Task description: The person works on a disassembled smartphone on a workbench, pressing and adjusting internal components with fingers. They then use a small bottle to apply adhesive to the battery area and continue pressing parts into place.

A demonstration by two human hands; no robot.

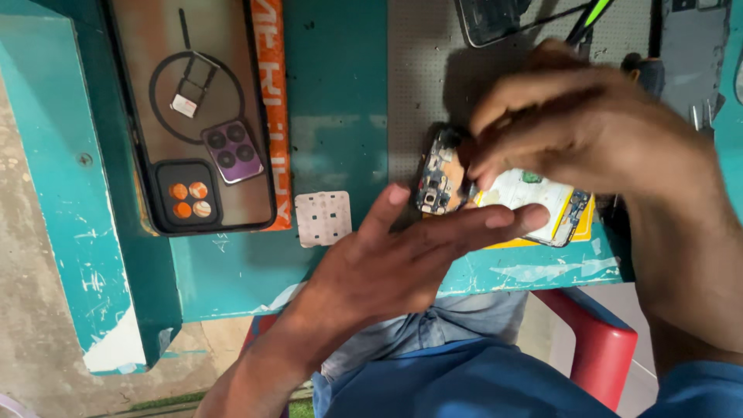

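- The opened phone (pixel 495 197) lies near the front edge of the teal table (pixel 340 116), back cover off, circuit board and pale battery exposed; flat like this, its insides face up to the fingers.
- The left hand (pixel 402 263) rests open, fingers stretched along the phone's near side, seemingly steadying it.
- The right hand (pixel 573 124) hovers above, fingertips pinched together at the board; whether they grip a part, I cannot tell.
- A clear phone case (pixel 197 116) lies well aside, serving as a tray for small removed parts.
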